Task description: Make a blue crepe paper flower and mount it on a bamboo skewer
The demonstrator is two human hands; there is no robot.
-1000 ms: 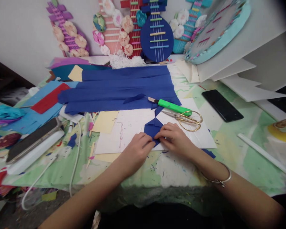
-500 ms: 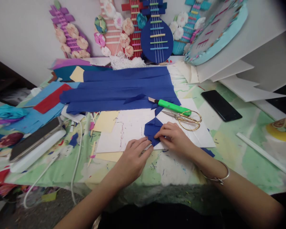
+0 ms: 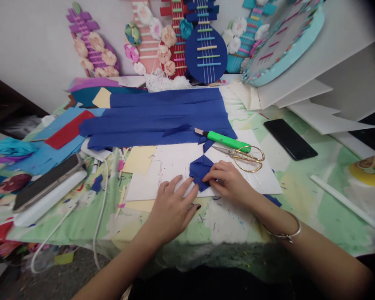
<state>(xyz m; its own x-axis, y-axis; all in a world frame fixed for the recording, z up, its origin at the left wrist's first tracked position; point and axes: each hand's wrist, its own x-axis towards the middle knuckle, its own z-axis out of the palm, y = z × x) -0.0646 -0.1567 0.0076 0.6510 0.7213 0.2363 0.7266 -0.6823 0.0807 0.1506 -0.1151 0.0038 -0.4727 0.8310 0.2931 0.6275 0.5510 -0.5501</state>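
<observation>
A small folded blue piece (image 3: 200, 170) lies near the front edge of a white board (image 3: 171, 166). My right hand (image 3: 228, 181) pinches its right edge, thumb and fingers together. Just left of the piece, my left hand (image 3: 175, 208) rests with its fingers spread, the fingertips on the board and the thumb apart; nothing is in it. Above the piece lie a green-handled cutter (image 3: 228, 141) and gold-handled scissors (image 3: 248, 158), the scissors partly under the cutter's end. Wide blue strips (image 3: 162, 112) cover the table behind the board.
A black phone (image 3: 290, 139) lies on the right, with a white strip (image 3: 346, 204) in front of it. At the left are another phone (image 3: 50, 183) on a white block, a white cable (image 3: 102, 208) and coloured scraps. Decorated instrument shapes (image 3: 206, 52) lean at the back.
My left hand has come off the blue piece, shifted slightly left and spread its fingers. My right hand stays at the piece's right edge.
</observation>
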